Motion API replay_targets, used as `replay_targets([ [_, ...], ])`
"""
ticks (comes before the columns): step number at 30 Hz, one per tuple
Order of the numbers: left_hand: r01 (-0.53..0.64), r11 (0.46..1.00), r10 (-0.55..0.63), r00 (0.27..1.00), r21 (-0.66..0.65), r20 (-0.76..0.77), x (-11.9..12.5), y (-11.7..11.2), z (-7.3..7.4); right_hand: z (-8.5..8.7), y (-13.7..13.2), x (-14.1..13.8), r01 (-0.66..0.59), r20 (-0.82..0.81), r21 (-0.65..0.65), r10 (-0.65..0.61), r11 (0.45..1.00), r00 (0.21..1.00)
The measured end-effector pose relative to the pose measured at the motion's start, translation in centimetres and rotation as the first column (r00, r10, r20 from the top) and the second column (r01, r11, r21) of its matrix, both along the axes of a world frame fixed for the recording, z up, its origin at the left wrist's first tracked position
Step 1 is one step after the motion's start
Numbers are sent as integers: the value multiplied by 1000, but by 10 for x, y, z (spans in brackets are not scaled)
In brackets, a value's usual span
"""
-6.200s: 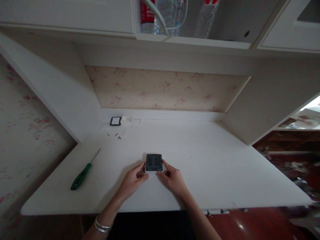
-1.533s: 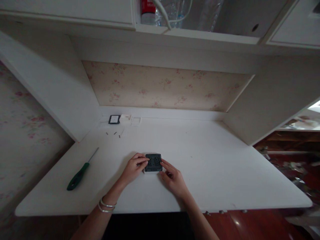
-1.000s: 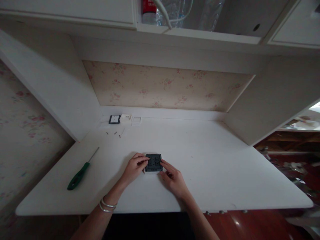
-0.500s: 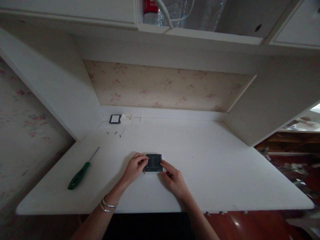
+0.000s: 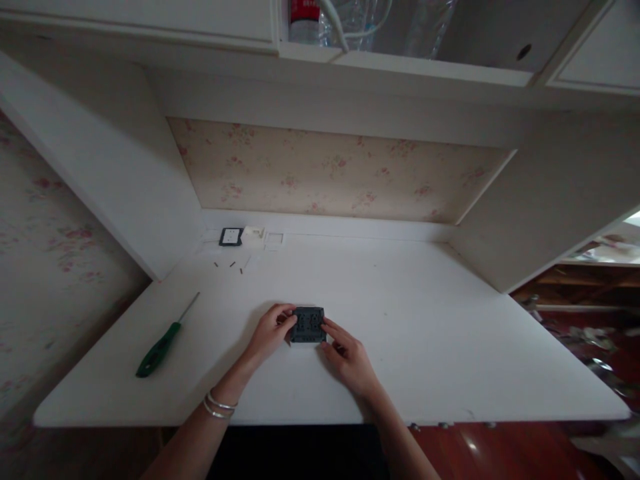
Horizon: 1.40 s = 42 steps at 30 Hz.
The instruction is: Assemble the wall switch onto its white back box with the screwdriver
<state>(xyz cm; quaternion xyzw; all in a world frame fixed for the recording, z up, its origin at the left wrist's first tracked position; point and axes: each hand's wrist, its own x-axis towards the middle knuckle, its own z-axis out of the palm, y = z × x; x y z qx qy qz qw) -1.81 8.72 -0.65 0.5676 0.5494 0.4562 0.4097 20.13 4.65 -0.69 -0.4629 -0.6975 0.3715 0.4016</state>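
Note:
A dark, square wall socket part (image 5: 308, 325), its moulded back face upward, lies on the white desk between my hands. My left hand (image 5: 270, 331) is closed at its left edge, thumb and fingertips on the rim. Along the right edge, my right hand (image 5: 350, 357) grips with the fingers on top and the thumb lower down. Whether a small piece is pinched in the left fingertips cannot be made out. To the left lies a screwdriver (image 5: 161, 348) with a green handle, its shaft pointing away from me.
At the desk's back left sit a black-edged white socket (image 5: 231, 237), a white box-like part (image 5: 253, 235) and a thin white frame (image 5: 275, 239). Several small screws (image 5: 233, 265) lie in front of them. A shelf with plastic bottles (image 5: 345, 27) hangs overhead.
My left fingertips have shifted slightly, from over the socket part's left side back to its edge. The right hand and the socket part hold nearly still.

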Motion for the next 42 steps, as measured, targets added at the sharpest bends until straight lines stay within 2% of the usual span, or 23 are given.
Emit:
replay_targets([
  [11,46,999,-46,999,-4,12,1,0,7,-4,1,-1,-12,8,6,12,1000,1000],
  [17,38,999,-37,998,37,-41,2,1,9,-1,1,-1,-14,18,-1,14,1000,1000],
  [31,63,998,-63,997,-3,-41,4,4,12,3,-1,-2,-4,31,21,3,1000,1000],
  [37,84,994,-79,994,-74,78,-3,-2,19,1,-2,-2,8,-40,24,-7,1000,999],
  [40,141,987,-134,987,-76,92,-14,-7,23,0,-1,-3,29,-70,-5,-29,1000,997],
  [42,234,971,-232,971,-46,56,-21,-11,23,4,1,-2,34,-25,14,-34,999,999],
])
